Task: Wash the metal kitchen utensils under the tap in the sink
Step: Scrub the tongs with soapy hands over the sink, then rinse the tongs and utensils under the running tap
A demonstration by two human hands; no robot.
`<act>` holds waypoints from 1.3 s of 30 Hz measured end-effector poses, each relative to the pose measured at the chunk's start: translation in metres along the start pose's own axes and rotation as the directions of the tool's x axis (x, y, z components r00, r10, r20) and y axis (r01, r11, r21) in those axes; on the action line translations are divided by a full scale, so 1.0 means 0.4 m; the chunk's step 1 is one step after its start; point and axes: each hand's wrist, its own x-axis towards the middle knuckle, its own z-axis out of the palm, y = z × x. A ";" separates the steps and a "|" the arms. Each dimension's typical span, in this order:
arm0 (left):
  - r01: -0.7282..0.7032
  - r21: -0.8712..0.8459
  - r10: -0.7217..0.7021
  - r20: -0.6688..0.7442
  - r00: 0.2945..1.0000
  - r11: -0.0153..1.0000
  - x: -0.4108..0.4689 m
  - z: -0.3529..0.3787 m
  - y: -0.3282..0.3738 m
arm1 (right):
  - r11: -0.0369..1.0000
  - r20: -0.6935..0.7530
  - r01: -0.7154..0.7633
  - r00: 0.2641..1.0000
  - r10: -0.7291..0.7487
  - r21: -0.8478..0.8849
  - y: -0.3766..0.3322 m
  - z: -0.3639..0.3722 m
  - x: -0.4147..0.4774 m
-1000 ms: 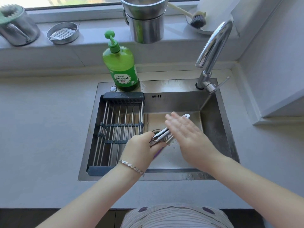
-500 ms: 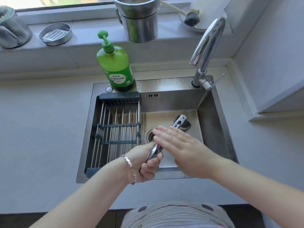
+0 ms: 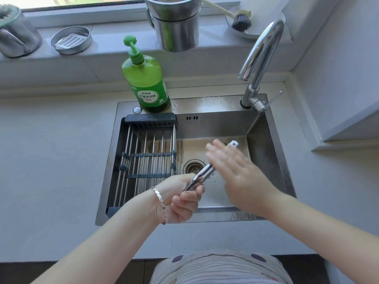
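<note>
Tongs (image 3: 202, 175) are lying partly hidden under my flat, spread right hand (image 3: 238, 173); my left hand (image 3: 180, 198) is clenching their near end. I am seeing them slanting over the sink (image 3: 272, 152), hinge end pointing far-right toward the tap (image 3: 260, 58).

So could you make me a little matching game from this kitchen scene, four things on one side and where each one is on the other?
Things:
1. soap bottle
2. rack
3. brush
4. tongs

Places:
A. gripped in the left hand, over the sink
B. on the windowsill, right of the metal pots
C. on the sink's back rim, left of the tap
D. across the sink's left half

Pairs: 1-C, 2-D, 3-B, 4-A
</note>
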 end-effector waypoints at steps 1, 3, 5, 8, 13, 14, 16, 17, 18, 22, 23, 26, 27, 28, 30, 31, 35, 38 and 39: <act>0.006 0.008 -0.006 0.000 1.000 1.000 0.000 0.001 0.002 | 0.995 0.024 0.097 0.995 -0.097 0.011 -0.012 0.005 -0.008; 0.010 0.021 -0.010 0.005 1.000 1.000 0.003 0.002 0.003 | 0.974 0.046 0.221 0.974 -0.223 0.038 -0.015 0.000 -0.011; 0.018 0.016 -0.018 0.000 1.000 1.000 0.005 -0.001 0.004 | 0.987 -0.017 0.144 0.990 -0.143 0.064 0.011 -0.013 0.003; 0.017 0.027 -0.017 0.006 1.000 1.000 0.008 -0.003 0.006 | 0.996 -0.073 0.057 0.996 -0.052 0.070 0.021 -0.017 0.008; 0.027 0.010 -0.027 0.063 0.998 1.000 0.005 0.003 0.000 | 0.991 -0.082 0.125 0.989 -0.121 0.049 0.029 -0.007 -0.021; 0.026 -0.004 -0.025 0.072 0.997 1.000 0.007 0.002 0.000 | 0.997 -0.098 0.061 0.994 -0.056 0.048 0.036 -0.007 -0.023; 0.031 -0.024 -0.029 0.071 0.997 0.999 0.012 0.003 0.002 | 0.999 -0.097 0.012 0.995 -0.009 0.034 0.038 0.001 -0.032; 0.036 -0.027 -0.034 0.061 0.998 0.999 0.016 0.004 0.003 | 0.999 -0.078 0.044 0.996 -0.043 0.016 0.034 0.008 -0.039; 0.040 -0.021 -0.039 0.039 0.998 0.999 0.022 0.005 0.005 | 0.996 -0.054 0.087 0.995 -0.087 -0.007 0.034 0.014 -0.047; 0.048 0.051 -0.040 -0.153 0.987 0.998 0.058 -0.001 0.018 | 0.989 0.082 -0.146 0.986 0.143 0.033 0.107 0.026 -0.055; 0.042 0.078 -0.025 -0.209 0.978 0.996 0.070 -0.002 0.025 | 0.948 0.168 -0.301 0.945 0.281 0.107 0.137 0.026 -0.057; 0.013 0.218 0.069 -0.361 0.930 0.976 0.107 0.004 0.057 | 0.642 0.355 -0.695 0.719 0.598 0.325 0.228 0.026 -0.063; 0.001 0.276 0.113 -0.398 0.911 0.961 0.117 0.009 0.070 | 0.545 0.362 -0.757 0.652 0.666 0.361 0.258 0.028 -0.060; -0.010 0.339 0.163 -0.424 0.891 0.941 0.129 0.015 0.083 | 0.454 0.362 -0.798 0.590 0.721 0.396 0.289 0.029 -0.051; -0.005 0.492 0.267 -0.464 0.845 0.870 0.150 0.030 0.110 | 0.221 0.389 -0.824 0.461 0.798 0.523 0.352 0.026 -0.020; 0.010 0.567 0.319 -0.478 0.818 0.824 0.160 0.038 0.123 | 0.099 0.413 -0.807 0.398 0.819 0.582 0.387 0.025 -0.002; -0.011 0.683 0.457 -0.476 0.751 0.731 0.203 0.065 0.166 | -0.205 0.509 -0.779 0.164 0.845 0.592 0.519 0.001 0.078; -0.065 0.685 0.496 -0.456 0.739 0.726 0.222 0.074 0.189 | -0.265 0.549 -0.801 0.092 0.831 0.536 0.597 0.007 0.127; -0.066 0.693 0.507 -0.455 0.732 0.717 0.228 0.072 0.196 | -0.259 0.544 -0.812 0.083 0.835 0.522 0.620 0.015 0.143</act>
